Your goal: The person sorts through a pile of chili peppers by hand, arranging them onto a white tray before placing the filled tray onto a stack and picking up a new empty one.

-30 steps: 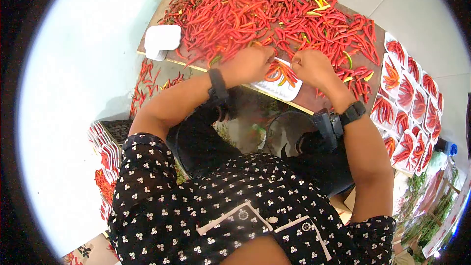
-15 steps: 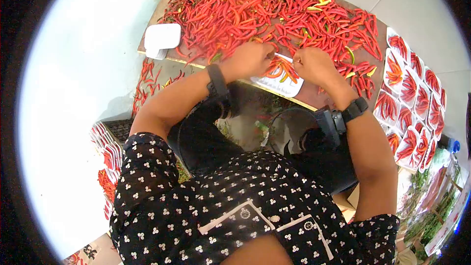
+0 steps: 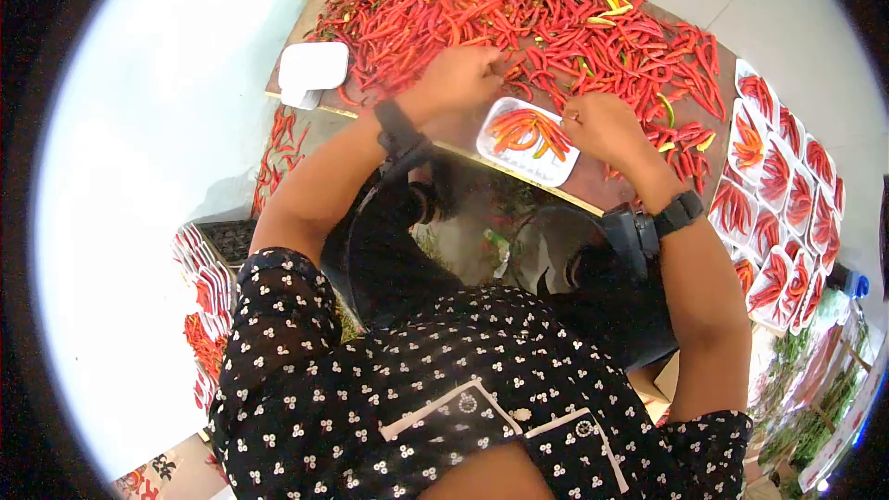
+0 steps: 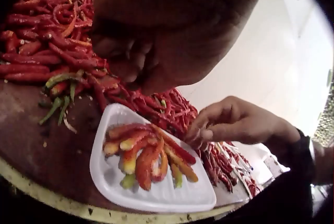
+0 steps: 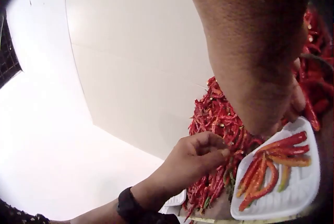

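A white foam tray (image 3: 530,171) lies near the table's front edge, bearing a fan of red and orange chillies (image 3: 530,132). My left hand (image 3: 461,81) is off the tray's left side, above the near edge of the chilli pile (image 3: 444,9). In the right wrist view, the left hand (image 5: 195,156) has loosely bent fingers, with no chilli showing between them. My right hand (image 3: 607,128) is at the tray's right rim with bent fingers. From the left wrist view, the right hand's (image 4: 237,124) fingertips come right beside the chillies; I cannot tell whether they pinch something.
Empty white trays (image 3: 313,67) are stacked on the table's left corner. Filled chilli trays (image 3: 770,185) stand in rows at the right. More trays (image 3: 202,278) are stacked low at the left, near a dark crate (image 3: 227,243). Loose chillies (image 3: 278,153) lie below the table.
My left hand has moved away from the tray, left and toward the pile, uncovering the tray's left part. The right hand stays at about the same place by the tray's right rim.
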`<state>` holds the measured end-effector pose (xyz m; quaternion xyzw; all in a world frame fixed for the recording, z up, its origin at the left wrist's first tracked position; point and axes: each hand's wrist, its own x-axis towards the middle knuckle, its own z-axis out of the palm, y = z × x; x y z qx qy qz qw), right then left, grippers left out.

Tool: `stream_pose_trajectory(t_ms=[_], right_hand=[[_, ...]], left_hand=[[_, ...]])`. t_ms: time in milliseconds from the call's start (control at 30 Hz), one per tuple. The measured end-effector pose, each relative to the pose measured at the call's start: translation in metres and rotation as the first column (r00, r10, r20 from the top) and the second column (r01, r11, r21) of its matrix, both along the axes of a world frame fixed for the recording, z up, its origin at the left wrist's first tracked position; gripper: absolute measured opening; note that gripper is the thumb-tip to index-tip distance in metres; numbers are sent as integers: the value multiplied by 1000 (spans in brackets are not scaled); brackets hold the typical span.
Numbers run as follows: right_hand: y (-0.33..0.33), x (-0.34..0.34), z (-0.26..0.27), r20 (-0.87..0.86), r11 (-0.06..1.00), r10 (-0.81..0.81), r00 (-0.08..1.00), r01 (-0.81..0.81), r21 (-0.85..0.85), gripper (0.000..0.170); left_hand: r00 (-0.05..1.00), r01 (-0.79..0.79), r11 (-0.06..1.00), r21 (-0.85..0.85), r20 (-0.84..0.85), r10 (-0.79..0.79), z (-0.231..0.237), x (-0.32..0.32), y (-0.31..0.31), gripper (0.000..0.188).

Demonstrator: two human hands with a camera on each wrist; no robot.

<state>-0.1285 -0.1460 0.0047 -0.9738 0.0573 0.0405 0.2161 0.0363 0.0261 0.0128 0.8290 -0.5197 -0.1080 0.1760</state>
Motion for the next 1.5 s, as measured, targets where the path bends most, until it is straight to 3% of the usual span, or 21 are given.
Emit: stream_pose_trajectory(t_ms=[67, 100, 133, 200, 233, 267, 333, 400, 567, 733, 800, 900, 967, 1100, 1200, 1267, 1500], right_hand=[[-1, 1, 0, -5, 1000, -13, 1000, 13, -2, 17], [-1, 1, 1, -15, 999, -32, 999, 32, -5, 17], [-1, 1, 1, -13, 1000, -29, 1000, 29, -6, 17], [-2, 0, 2, -26, 998, -55, 998, 55, 14, 17], [-2, 1, 3, -25, 999, -52, 998, 52, 12, 17], [-2, 1, 4, -26, 1000, -30, 999, 30, 2, 22], [-1, 1, 5, -29, 1000, -7, 1000, 7, -8, 27], [1, 1, 3, -50, 999, -48, 998, 47, -17, 17], [-2, 1, -3, -17, 999, -36, 999, 35, -15, 16], [-3, 0, -3, -6, 999, -29, 1000, 29, -19, 16], [-3, -1, 0, 4, 1000, -20, 1000, 20, -1, 27], [-4, -3, 4, -9, 1000, -18, 1000, 18, -3, 27], [-4, -3, 3, -25, 1000, -24, 999, 23, -17, 21], [-6, -3, 1, -35, 1000, -24, 999, 23, -18, 16], [-4, -3, 2, -33, 999, -26, 999, 25, -19, 16], [-4, -2, 2, -39, 1000, -22, 999, 21, -14, 17], [12, -3, 13, -60, 997, 75, 995, -75, 1, 23]], left_hand=[[996, -71, 997, 24, -52, 72, 8, 8, 3, 21], [942, -164, 979, 119, -275, 191, 20, 3, 2, 16], [942, -167, 979, 118, -273, 193, 17, 4, 4, 16], [985, 162, 986, 47, -74, -158, 9, 4, 7, 17], [962, 266, 961, 79, -80, -260, 5, 2, 6, 19], [963, 263, 962, 78, -79, -257, 1, -2, 5, 19], [927, 370, 883, 289, -178, -330, 2, -16, 5, 18], [908, 395, 895, 205, -236, -347, -17, -15, 9, 19], [866, 415, 711, 568, -6, -501, 2, -28, 3, 33], [873, 385, 769, 511, 69, -483, -8, -30, 5, 31], [875, 379, 779, 499, 81, -478, -10, -31, 4, 32], [888, 359, 797, 486, 86, -452, -12, -32, 2, 33], [906, 354, 835, 422, 67, -418, -11, -34, 1, 20], [913, 321, 815, 482, 72, -402, -4, -37, -1, 21], [860, 390, 748, 537, 78, -504, -11, -29, 1, 31], [878, 444, 831, 336, 24, -479, -14, -25, 2, 29], [903, 421, 852, 313, -53, -426, -4, -25, 0, 30]])
